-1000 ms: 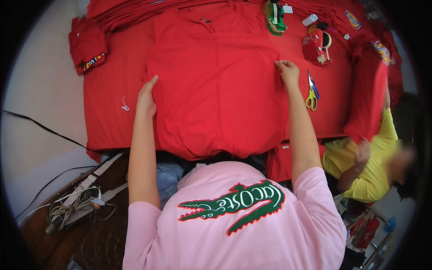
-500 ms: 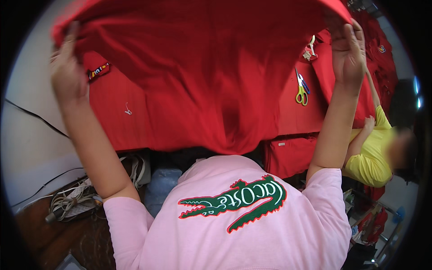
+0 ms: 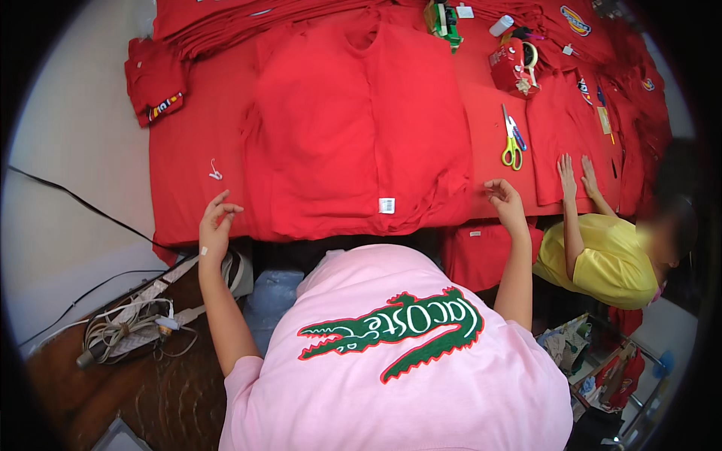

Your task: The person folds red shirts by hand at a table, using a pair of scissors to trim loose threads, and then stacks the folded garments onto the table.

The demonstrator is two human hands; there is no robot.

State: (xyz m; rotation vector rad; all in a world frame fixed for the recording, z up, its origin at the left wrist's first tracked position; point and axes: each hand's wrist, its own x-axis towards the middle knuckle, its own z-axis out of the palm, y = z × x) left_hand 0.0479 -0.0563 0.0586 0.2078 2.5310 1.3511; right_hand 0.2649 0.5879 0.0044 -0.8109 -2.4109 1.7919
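Observation:
A red T-shirt lies spread on the red-covered table, its neckline at the far side and a small white label near its front hem. My left hand hovers by the table's front edge, left of the shirt, with fingers apart and nothing in them. Off the shirt's lower right corner, my right hand is raised, its fingers loosely curved and apart, also holding nothing. Scissors with yellow-green handles lie to the right of the shirt, beside a blue slim tool.
A folded red shirt sits at the far left, near a small white clip. Tape rolls stand by a red box; a green dispenser is farther back. A co-worker in yellow presses a red garment at right. Cables lie lower left.
Both hands have let go of the red shirt and drawn down toward me. The shirt, held up before, now lies flat. The co-worker's hands have come onto the garment at right.

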